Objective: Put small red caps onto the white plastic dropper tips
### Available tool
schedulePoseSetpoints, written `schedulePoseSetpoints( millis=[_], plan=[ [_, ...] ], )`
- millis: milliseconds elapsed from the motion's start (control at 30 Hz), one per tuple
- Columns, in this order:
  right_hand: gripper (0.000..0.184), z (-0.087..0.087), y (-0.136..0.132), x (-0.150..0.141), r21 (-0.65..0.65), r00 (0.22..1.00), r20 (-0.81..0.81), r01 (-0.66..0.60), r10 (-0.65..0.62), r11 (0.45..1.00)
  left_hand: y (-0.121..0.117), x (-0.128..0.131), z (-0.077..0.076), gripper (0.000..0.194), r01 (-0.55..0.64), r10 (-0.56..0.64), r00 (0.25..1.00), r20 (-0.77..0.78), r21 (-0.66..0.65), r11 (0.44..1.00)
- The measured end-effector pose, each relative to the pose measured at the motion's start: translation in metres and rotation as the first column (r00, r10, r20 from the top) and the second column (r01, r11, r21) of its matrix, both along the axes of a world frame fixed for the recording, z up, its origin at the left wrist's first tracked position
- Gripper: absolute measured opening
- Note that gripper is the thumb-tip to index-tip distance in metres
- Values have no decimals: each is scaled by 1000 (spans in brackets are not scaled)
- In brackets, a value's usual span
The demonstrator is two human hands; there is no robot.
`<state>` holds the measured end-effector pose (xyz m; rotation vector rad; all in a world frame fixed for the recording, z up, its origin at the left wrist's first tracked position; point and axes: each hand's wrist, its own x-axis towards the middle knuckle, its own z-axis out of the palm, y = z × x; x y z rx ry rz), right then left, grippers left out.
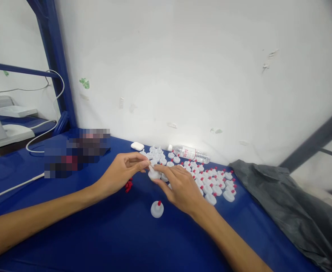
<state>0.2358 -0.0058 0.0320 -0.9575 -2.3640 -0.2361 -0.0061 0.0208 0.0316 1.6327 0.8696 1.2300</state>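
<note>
A white translucent nozzle cap (154, 175), of the squeeze-bottle kind, is held between my two hands. My right hand (180, 186) grips its round base with thumb and fingers. At the narrow spout, the fingers of my left hand (128, 168) are pinched together, and whether a small red tip is between them is hidden. Another nozzle cap (157, 210) with a red tip lies on the blue table surface (112, 234) in front of my hands. Small loose red tips (128, 185) form a little pile beneath my left hand.
Many nozzle caps with red tips (211, 179) are spread to the right, and plain ones (154, 153) sit behind my hands. A clear water bottle (190, 153) lies by the wall near a white case (137, 146). Dark grey cloth (279, 204) covers the right edge.
</note>
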Motion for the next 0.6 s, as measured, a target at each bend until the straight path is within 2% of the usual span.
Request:
schedulePoseSetpoints(
  millis=[100, 300, 367, 433, 500, 600],
  plan=[
    [27, -2, 2, 3, 4, 998, 38, 44, -45, 999, -3, 0, 2, 34, -15, 17, 999, -42, 57, 998],
    [26, -1, 1, 2, 38, 997, 72, -26, 23, 999, -6, 0, 0, 18, -46, 89, 978, -189, 225, 973],
    [28, 1, 1, 2, 43, 996, 85, -21, 18, 999, -5, 0, -1, 18, -44, 78, 982, -173, 192, 980],
    [30, 2, 1, 3, 49, 997, 83, 0, -4, 999, -4, 0, -1, 23, -26, 37, 993, -114, 95, 995],
    [35, 3, 1, 3, 57, 998, 64, 14, -17, 998, -3, -1, -1, 29, 17, -17, 999, -40, -1, 1000],
    [44, 1, 1, 3, 82, 999, 30, 8, -10, 997, 1, -2, -3, 32, 89, -88, 996, 19, -71, 993]
  ],
)
